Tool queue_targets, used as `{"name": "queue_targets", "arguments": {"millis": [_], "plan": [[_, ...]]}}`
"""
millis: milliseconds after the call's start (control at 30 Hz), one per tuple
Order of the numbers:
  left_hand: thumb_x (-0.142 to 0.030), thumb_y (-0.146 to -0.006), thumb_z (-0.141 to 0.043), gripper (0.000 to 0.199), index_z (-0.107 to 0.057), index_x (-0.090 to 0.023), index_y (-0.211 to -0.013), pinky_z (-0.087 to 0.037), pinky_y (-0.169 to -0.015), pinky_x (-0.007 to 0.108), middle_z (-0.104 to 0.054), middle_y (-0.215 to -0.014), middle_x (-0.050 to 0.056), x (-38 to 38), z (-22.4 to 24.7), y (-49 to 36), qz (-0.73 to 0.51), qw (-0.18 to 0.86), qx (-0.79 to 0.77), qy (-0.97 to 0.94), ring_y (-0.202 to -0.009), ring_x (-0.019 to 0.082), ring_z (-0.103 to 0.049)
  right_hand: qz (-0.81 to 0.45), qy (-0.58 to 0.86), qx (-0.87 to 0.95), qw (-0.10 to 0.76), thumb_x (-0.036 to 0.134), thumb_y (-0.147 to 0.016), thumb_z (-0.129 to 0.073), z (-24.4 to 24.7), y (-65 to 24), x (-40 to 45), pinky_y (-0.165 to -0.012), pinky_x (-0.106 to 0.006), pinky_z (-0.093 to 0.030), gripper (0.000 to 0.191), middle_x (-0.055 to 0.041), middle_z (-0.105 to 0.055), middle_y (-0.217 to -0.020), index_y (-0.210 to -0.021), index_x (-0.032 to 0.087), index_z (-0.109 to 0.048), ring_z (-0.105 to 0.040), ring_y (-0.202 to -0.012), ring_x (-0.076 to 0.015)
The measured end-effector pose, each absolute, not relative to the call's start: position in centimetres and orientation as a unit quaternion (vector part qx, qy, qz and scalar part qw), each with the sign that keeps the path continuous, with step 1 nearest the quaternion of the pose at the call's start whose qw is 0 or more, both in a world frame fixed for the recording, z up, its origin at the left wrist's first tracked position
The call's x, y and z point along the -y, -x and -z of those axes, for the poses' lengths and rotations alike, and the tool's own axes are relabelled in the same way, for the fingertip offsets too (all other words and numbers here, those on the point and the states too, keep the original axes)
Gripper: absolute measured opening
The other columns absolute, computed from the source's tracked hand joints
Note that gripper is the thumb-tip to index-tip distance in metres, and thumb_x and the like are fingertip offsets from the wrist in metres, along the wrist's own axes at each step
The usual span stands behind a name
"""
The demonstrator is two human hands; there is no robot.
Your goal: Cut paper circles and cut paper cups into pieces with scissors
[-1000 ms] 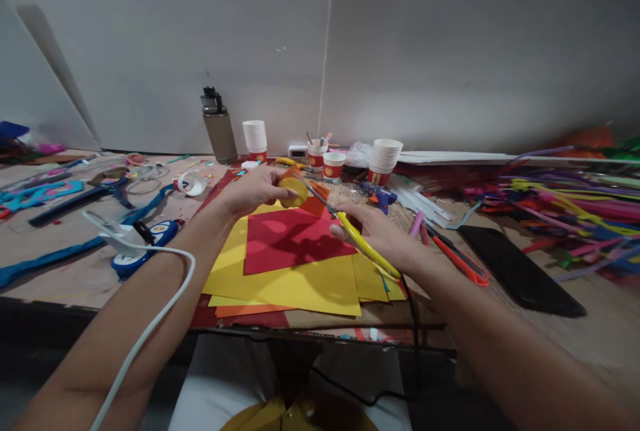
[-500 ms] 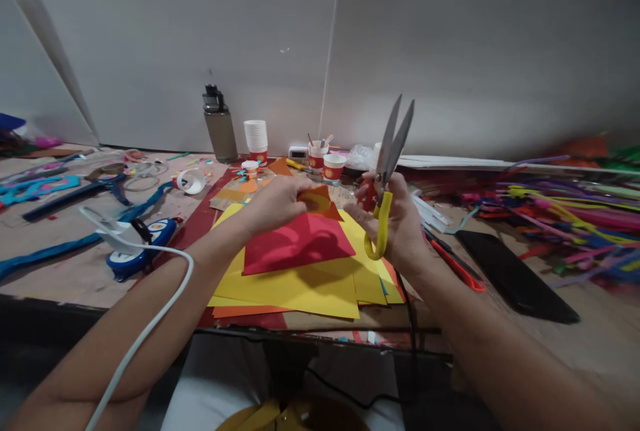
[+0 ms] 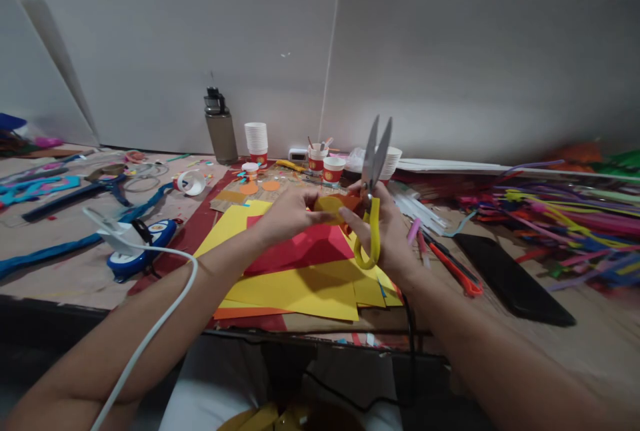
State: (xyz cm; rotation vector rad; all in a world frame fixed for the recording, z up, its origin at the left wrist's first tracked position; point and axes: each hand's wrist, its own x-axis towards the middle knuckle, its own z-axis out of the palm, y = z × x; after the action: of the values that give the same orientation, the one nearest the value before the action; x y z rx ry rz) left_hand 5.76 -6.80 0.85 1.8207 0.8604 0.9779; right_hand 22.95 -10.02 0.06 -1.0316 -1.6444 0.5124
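Observation:
My left hand [image 3: 295, 214] pinches a small yellow paper piece [image 3: 330, 204] above the sheets. An orange paper piece [image 3: 351, 202] shows just behind it, between my two hands. My right hand [image 3: 383, 228] holds yellow-handled scissors [image 3: 371, 198], blades pointing up and slightly parted, while its fingers reach to the paper pieces. Beneath both hands lies a red sheet [image 3: 300, 246] on top of several yellow sheets [image 3: 295, 288], with an orange sheet [image 3: 250, 312] showing at the front edge.
Behind stand a bottle [image 3: 221, 128], stacked cups [image 3: 257, 144] and a cup [image 3: 333, 170]. Orange discs [image 3: 271, 186] lie beyond the sheets. To the right are a black phone [image 3: 515, 278], a red-handled tool [image 3: 457, 271] and colourful pipe cleaners [image 3: 575, 218]. A white cable crosses my left forearm.
My hands have come together, and the right one has moved left and down with the scissors. The orange paper has shifted from my left hand's side toward my right fingers.

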Motion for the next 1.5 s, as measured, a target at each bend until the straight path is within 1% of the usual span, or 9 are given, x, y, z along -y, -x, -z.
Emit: {"name": "queue_targets", "arguments": {"millis": [200,400,500,567,667,833,933,1200,1500], "plan": [[-0.037,-0.071,-0.073,0.028,-0.066,-0.015,-0.087,-0.038,-0.055,0.021,-0.066,-0.078,0.003,6.9,0.8,-7.2,-0.466,0.546,-0.312,-0.623,-0.062,0.008,-0.053,-0.234,0.432,0.660,0.568,0.044,-0.080,-0.062,-0.1,-23.0,9.7,-0.075,-0.031,-0.048,0.033,-0.0039,-0.054,-0.098,-0.098,0.025,-0.042,-0.054,-0.085,-0.0176],[-0.040,-0.071,-0.072,0.029,-0.065,-0.014,-0.081,-0.038,-0.052,0.021,-0.064,-0.072,0.002,6.6,0.9,-7.1,-0.478,0.527,-0.322,-0.624,-0.057,0.008,-0.051,-0.210,0.444,0.668,0.559,0.043,-0.082,-0.060,-0.5,-22.6,10.4,-0.079,-0.034,-0.049,0.030,-0.0041,-0.053,-0.097,-0.100,0.025,-0.044,-0.054,-0.089,-0.0187],[-0.038,-0.069,-0.073,0.028,-0.064,-0.013,-0.079,-0.037,-0.050,0.021,-0.064,-0.070,0.002,5.9,0.5,-6.3,-0.501,0.521,-0.335,-0.604,-0.056,0.008,-0.051,-0.238,0.430,0.679,0.545,0.039,-0.086,-0.056,-0.5,-22.7,10.8,-0.072,-0.032,-0.049,0.027,-0.0016,-0.052,-0.088,-0.105,0.027,-0.041,-0.054,-0.078,-0.0165],[-0.036,-0.068,-0.074,0.028,-0.063,-0.013,-0.080,-0.036,-0.050,0.020,-0.065,-0.074,0.003,5.3,0.2,-5.6,-0.535,0.518,-0.337,-0.576,-0.057,0.007,-0.053,-0.267,0.423,0.688,0.525,0.037,-0.087,-0.054,-0.3,-22.9,10.8,-0.066,-0.031,-0.048,0.027,0.0000,-0.050,-0.084,-0.109,0.028,-0.040,-0.052,-0.071,-0.0150],[-0.033,-0.065,-0.075,0.029,-0.062,-0.013,-0.083,-0.035,-0.048,0.018,-0.066,-0.079,0.003,4.3,-0.2,-4.6,-0.593,0.499,-0.347,-0.528,-0.061,0.007,-0.056,-0.280,0.409,0.720,0.486,0.034,-0.086,-0.055,0.0,-23.3,10.7,-0.066,-0.029,-0.046,0.031,-0.0007,-0.050,-0.089,-0.113,0.027,-0.041,-0.051,-0.073,-0.0144],[-0.032,-0.064,-0.074,0.028,-0.060,-0.014,-0.081,-0.033,-0.045,0.018,-0.064,-0.074,0.001,3.3,-0.5,-3.5,-0.676,0.417,-0.364,-0.487,-0.061,0.008,-0.057,-0.270,0.423,0.788,0.357,0.039,-0.088,-0.054,-0.3,-23.8,10.6,-0.064,-0.029,-0.041,0.027,0.0005,-0.054,-0.080,-0.109,0.023,-0.051,-0.050,-0.067,-0.0140],[-0.032,-0.064,-0.074,0.028,-0.058,-0.015,-0.079,-0.033,-0.045,0.018,-0.064,-0.073,0.000,3.2,-0.7,-3.3,-0.699,0.386,-0.373,-0.473,-0.059,0.008,-0.055,-0.226,0.433,0.812,0.319,0.046,-0.088,-0.053,-0.5,-23.9,10.5,-0.069,-0.030,-0.040,0.032,-0.0022,-0.059,-0.088,-0.109,0.022,-0.055,-0.055,-0.078,-0.0180],[-0.029,-0.063,-0.076,0.028,-0.057,-0.015,-0.079,-0.031,-0.043,0.017,-0.064,-0.073,0.000,3.7,-1.5,-3.5,-0.720,0.425,-0.321,-0.445,-0.058,0.008,-0.057,-0.210,0.452,0.828,0.258,0.055,-0.090,-0.046,-0.3,-24.1,10.0,-0.065,-0.027,-0.036,0.036,0.0000,-0.055,-0.078,-0.085,0.019,-0.051,-0.049,-0.071,-0.0148],[-0.031,-0.060,-0.080,0.031,-0.060,-0.015,-0.078,-0.031,-0.043,0.016,-0.064,-0.071,0.000,4.9,-1.0,-5.1,-0.659,0.528,-0.300,-0.444,-0.057,0.008,-0.058,-0.260,0.440,0.805,0.300,0.053,-0.090,-0.047,0.1,-24.0,10.0,-0.059,-0.025,-0.036,0.033,0.0000,-0.055,-0.076,-0.092,0.020,-0.050,-0.049,-0.066,-0.0137]]}}
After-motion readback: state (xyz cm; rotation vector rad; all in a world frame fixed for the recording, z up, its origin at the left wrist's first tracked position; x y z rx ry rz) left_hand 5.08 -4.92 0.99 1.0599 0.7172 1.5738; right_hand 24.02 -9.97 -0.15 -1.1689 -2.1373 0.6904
